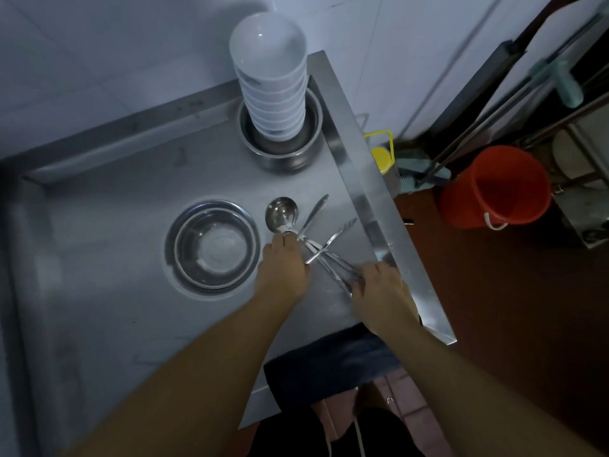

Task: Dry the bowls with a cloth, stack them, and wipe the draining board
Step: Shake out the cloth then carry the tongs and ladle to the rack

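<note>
Nearest the person, a dark cloth [329, 367] lies draped over the front edge of the steel draining board [115, 258], just behind the right forearm and touching neither hand. Beyond it the right hand [379, 285] closes on the near ends of a bundle of utensils [329, 255], whose handles run diagonally away toward the upper left. The left hand [283, 265] presses down on the far part of the same bundle, its fingertips at the neck of a ladle [281, 212]; whether it grips or only steadies I cannot tell. The hands sit close together, and the cloth lies back toward the body, nearer the right hand. Left of the hands rests a pair of nested metal bowls [212, 247]. Farthest off, at the back corner, a tall stack of white bowls [270, 80] stands inside a metal pot [280, 150]. No brand, label or writing is legible anywhere.
</note>
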Demonstrator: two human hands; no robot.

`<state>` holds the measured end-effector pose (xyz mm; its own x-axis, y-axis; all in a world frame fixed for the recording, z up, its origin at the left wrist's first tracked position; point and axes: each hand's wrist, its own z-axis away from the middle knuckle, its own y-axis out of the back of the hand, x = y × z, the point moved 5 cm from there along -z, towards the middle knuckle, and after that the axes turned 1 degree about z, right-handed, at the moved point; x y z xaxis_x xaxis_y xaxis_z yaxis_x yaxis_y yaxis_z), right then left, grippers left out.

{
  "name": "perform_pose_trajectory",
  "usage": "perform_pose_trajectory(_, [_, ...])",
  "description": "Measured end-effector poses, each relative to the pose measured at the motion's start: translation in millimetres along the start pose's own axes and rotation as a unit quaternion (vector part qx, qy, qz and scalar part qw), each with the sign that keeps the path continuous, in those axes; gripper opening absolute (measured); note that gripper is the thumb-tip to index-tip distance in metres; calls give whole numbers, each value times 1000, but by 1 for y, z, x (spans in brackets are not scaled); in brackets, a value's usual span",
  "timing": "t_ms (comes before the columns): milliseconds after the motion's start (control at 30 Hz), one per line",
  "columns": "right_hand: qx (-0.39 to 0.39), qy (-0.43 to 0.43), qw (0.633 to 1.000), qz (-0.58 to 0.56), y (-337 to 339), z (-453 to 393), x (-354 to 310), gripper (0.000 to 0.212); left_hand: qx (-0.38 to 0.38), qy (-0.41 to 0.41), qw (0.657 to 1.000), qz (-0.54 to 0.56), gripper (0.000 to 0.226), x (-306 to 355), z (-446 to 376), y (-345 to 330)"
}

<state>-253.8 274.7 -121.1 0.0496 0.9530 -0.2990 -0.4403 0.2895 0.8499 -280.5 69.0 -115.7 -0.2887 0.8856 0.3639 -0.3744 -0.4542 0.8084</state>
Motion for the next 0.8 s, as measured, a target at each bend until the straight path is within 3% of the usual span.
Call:
perform_pose_trajectory(200, [-28, 43, 998, 31, -5, -24, -40, 38, 39, 51, 995, 72, 48, -45, 54, 21])
perform_pose_trajectory(433, [-33, 19, 997, 69, -18, -57, -77, 40, 93, 130, 978, 131, 59, -107, 94, 30])
perform_pose_trajectory(800, [-10, -35, 995, 91, -36, -68, -84, 23, 85, 212, 961, 153, 55, -162, 113, 19])
